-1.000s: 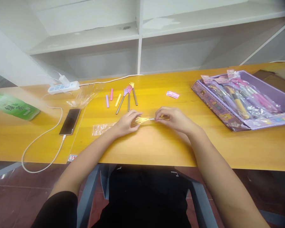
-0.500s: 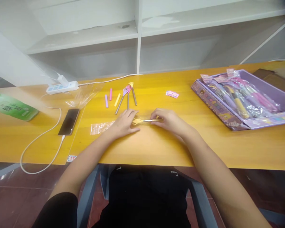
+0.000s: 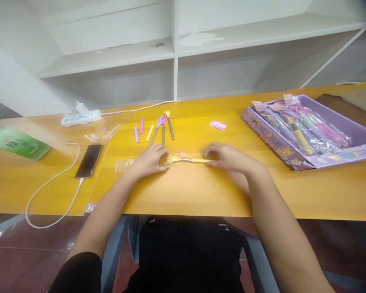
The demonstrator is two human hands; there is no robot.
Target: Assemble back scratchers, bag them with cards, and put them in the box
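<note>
A yellow back scratcher (image 3: 198, 160) with a hand-shaped head and a short metal section lies crosswise between my hands. My left hand (image 3: 149, 162) rests beside its head, thumb and fingers apart, over a clear plastic sleeve (image 3: 123, 165) that shows on both sides of it. At the handle end is my right hand (image 3: 227, 156), its fingers curved and thumb apart from them, the thumb at the handle. Beyond my hands lie several slim metal rods with purple, pink and yellow claw heads (image 3: 164, 118). Loose purple (image 3: 136, 134), pink (image 3: 142, 125) and yellow tubes (image 3: 150, 133) lie beside them.
A purple display box (image 3: 276, 142) of wrapped back scratchers stands at right. A small pink card (image 3: 218, 125) lies nearer the middle. On the left are a charging phone (image 3: 89, 161), a power strip (image 3: 81, 118), crumpled clear plastic (image 3: 105, 130) and a green bottle (image 3: 20, 142). White shelves (image 3: 176, 73) rise behind.
My right hand has moved right and loosened from its pinch, and more of the yellow handle shows. My left hand has shifted slightly left of the claw head. The view has tilted slightly.
</note>
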